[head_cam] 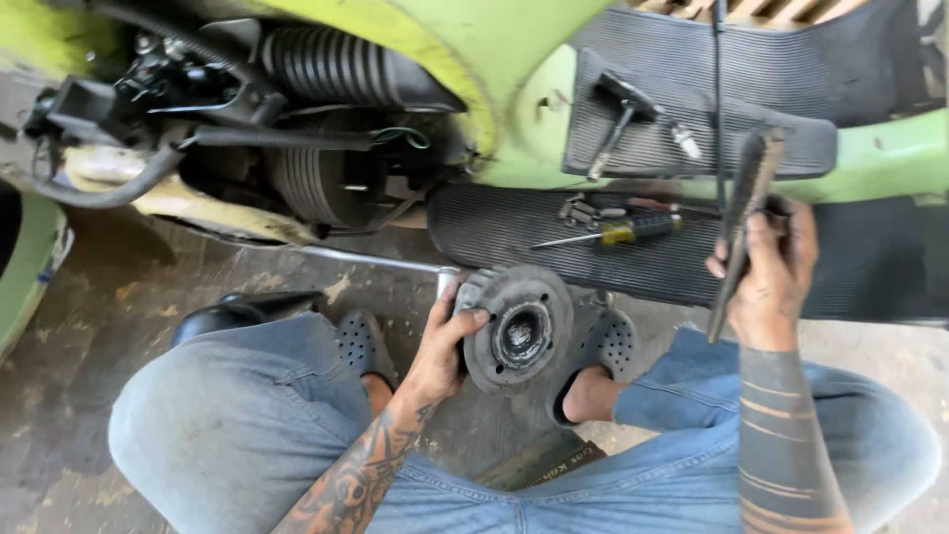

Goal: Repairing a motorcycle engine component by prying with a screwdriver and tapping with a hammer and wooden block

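While the left hand (440, 346) grips a round metal hub (519, 331) at lower centre, the right hand (771, 267) holds a long file (743, 222) at right. Steadying the hub firmly probably helps clean strokes.

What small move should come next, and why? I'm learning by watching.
Probably bring the flat file in the right hand down to the round metal hub. The left hand already grips the hub's edge, its centre bore faces up, and the file is raised away from it.
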